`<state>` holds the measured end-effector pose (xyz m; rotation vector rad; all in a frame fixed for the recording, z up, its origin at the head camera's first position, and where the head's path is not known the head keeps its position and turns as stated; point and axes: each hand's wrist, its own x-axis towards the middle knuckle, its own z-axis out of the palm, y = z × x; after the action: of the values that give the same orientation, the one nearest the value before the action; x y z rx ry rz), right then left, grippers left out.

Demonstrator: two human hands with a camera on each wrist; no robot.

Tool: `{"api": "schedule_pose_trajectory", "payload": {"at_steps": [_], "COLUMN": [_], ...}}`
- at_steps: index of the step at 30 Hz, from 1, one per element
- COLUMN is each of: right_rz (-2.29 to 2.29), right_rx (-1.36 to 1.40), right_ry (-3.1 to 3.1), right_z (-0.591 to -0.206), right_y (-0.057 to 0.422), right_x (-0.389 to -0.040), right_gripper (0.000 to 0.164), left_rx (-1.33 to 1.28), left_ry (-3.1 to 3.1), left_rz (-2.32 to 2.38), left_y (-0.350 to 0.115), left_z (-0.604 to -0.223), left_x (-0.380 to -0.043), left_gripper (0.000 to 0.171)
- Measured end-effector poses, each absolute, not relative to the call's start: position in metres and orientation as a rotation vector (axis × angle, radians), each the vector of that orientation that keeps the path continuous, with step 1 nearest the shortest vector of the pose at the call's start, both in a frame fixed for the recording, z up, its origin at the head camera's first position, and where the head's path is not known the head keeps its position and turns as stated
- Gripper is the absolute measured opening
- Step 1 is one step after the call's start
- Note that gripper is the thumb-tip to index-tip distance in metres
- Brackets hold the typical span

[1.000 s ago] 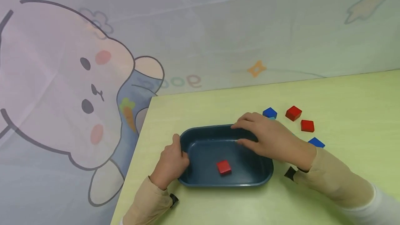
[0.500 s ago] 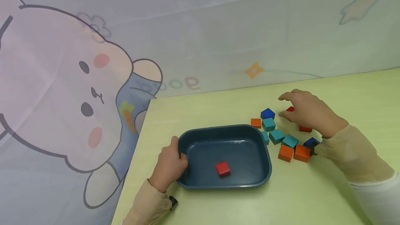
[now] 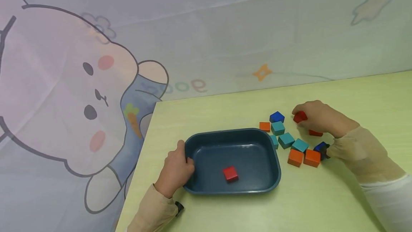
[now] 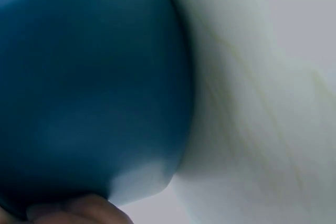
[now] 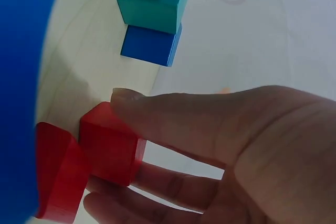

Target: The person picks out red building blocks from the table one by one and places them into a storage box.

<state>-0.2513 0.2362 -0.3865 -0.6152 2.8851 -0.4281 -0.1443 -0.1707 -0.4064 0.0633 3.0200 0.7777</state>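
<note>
My left hand [image 3: 175,171] grips the left end of a dark blue tray [image 3: 257,167], thumb over the rim. In the left wrist view its fingers [image 4: 79,211] show at the bottom edge, against the tray's outer wall. A single red block [image 3: 230,174] lies inside the tray. Out to the right, my right hand [image 3: 325,119] pinches another red block [image 3: 300,117] between thumb and fingers. The right wrist view shows the thumb on one side of this block and the fingers on the other. A further red block [image 5: 60,177] lies close beside it, partly under the hand in the head view.
Between tray and right hand lie several teal blocks [image 3: 285,140], orange blocks [image 3: 295,157] and a blue block [image 3: 276,117]. A second blue block [image 3: 320,146] sits partly behind the right wrist. A printed curtain [image 3: 225,38] hangs behind the yellow-green table [image 3: 206,114].
My right hand has moved from over the tray out to the right, uncovering the teal and orange blocks, and has closed on a red block. The left hand stays at the tray.
</note>
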Motion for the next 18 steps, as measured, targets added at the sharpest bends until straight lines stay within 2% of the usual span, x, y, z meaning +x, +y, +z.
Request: {"api": "schedule_pose_trajectory", "payload": {"at_steps": [6,12,18], "right_rz": [-0.436,-0.464,-0.54], "right_rx": [-0.589,-0.622,-0.731], "right_ry": [2.859,2.875,2.977], "right_z": [-0.388,-0.38,-0.352], "right_y": [0.236,0.236,0.221], "right_x": [-0.252,-0.248,-0.229], "right_gripper": [0.017,0.021,0.027], "left_rx": [0.078,0.067,0.076], "left_ry": [3.026,3.02,3.022], "left_rz": [0.77,0.774,0.781], "left_y": [-0.171,-0.171,-0.171], "left_z": [-0.407,-0.408,-0.407], "left_x": [-0.145,-0.145,-0.144], "left_gripper": [0.019,0.018,0.017]}}
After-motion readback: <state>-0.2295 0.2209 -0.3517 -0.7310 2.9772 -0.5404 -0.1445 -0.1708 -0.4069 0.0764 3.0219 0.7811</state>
